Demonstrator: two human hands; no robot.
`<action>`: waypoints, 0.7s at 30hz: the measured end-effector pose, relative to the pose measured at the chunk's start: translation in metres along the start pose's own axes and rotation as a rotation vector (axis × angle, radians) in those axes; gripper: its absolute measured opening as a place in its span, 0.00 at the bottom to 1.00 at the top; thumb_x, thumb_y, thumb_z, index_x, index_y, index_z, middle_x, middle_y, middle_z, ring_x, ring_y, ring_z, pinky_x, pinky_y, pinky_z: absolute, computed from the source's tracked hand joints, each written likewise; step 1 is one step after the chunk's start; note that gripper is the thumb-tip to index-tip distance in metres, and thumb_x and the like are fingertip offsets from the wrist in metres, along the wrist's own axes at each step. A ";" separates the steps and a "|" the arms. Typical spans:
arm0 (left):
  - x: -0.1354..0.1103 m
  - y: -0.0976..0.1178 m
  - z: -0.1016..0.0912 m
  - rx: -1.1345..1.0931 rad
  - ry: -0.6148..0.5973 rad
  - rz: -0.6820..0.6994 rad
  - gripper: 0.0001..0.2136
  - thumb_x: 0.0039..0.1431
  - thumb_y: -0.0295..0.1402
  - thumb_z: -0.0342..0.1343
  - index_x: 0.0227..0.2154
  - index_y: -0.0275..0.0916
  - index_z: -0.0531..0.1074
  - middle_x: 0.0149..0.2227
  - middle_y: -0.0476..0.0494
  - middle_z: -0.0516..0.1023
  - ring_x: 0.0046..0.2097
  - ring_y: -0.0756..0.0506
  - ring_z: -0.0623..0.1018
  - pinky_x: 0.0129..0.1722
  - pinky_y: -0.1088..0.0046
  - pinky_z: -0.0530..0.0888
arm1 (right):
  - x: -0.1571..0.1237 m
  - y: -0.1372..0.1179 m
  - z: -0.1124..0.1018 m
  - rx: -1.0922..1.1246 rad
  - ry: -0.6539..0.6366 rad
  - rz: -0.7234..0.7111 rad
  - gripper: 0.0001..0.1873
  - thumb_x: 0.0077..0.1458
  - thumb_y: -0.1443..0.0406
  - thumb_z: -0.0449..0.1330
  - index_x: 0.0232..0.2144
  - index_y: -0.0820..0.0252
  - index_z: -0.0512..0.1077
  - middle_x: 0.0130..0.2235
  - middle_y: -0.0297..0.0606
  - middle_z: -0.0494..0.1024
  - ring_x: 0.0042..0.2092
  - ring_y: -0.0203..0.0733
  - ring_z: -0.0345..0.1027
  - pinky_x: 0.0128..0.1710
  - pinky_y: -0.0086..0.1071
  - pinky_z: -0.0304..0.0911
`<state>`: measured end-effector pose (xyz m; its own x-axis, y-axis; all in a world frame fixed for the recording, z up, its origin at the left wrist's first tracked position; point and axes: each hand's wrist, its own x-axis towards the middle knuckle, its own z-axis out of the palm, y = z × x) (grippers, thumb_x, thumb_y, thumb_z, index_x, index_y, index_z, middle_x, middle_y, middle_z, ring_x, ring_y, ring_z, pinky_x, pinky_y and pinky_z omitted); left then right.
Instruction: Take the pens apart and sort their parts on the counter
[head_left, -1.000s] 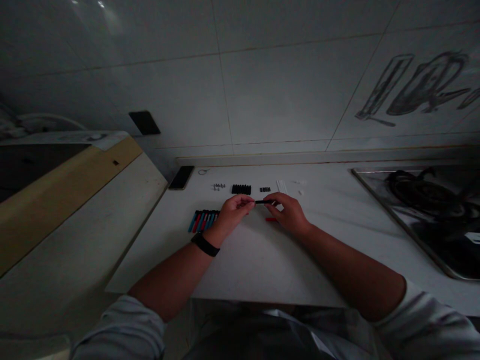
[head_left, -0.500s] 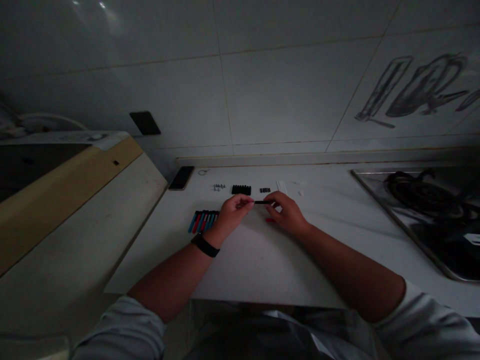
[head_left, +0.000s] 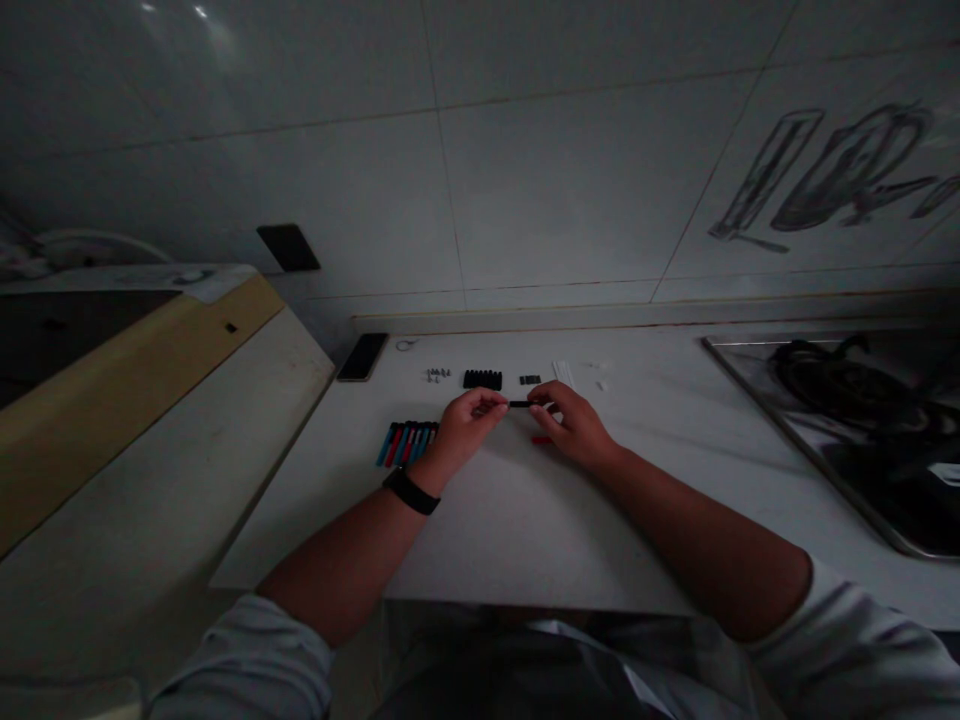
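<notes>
Slim black rod [head_left: 519,404]: straight, thin, matt. Held level just above the desk [head_left: 525,540], near its middle and in front of the rows of parts. Pinched at one end by fingertips of left hand [head_left: 465,425], at the other by fingertips of right hand [head_left: 574,428]. Both hands closed narrow on it, with only a short dark stretch visible between them. Black band [head_left: 409,490] on left wrist.

Small red piece [head_left: 541,440]: flat on the desk, just under the fingers of right hand. Row of pen barrels [head_left: 407,441] in red, blue and black, side by side, left of left hand. Further back, well apart from both hands: tiny metal parts [head_left: 438,374], block of black ribbed pieces [head_left: 482,379], smaller black cluster [head_left: 529,380], white strips [head_left: 562,373]. Dark phone [head_left: 363,355] flat at back left corner.

Desk: smooth, white, matt, rectangular. Gas hob [head_left: 862,420] with black grate set in at right. Glossy pale wall tiles [head_left: 562,180] behind, with dark socket plate [head_left: 288,246]. Yellow-edged board [head_left: 150,360] at left. Dim light throughout.

Against half a second ago: right hand closer to left hand, less rod exposed. Parts on desk unmoved.
</notes>
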<state>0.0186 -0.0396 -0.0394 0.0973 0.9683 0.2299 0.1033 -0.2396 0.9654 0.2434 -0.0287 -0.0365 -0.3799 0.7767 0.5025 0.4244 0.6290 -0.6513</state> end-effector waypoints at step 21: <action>0.001 -0.002 -0.001 0.032 -0.020 0.026 0.10 0.61 0.38 0.64 0.40 0.38 0.78 0.40 0.43 0.81 0.41 0.46 0.79 0.46 0.69 0.74 | 0.000 0.001 0.000 -0.008 0.011 0.017 0.08 0.67 0.60 0.58 0.46 0.54 0.71 0.44 0.41 0.77 0.42 0.43 0.75 0.39 0.37 0.74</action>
<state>0.0172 -0.0387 -0.0406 0.1204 0.9601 0.2524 0.1316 -0.2674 0.9545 0.2439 -0.0282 -0.0370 -0.3637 0.7874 0.4977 0.4372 0.6161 -0.6552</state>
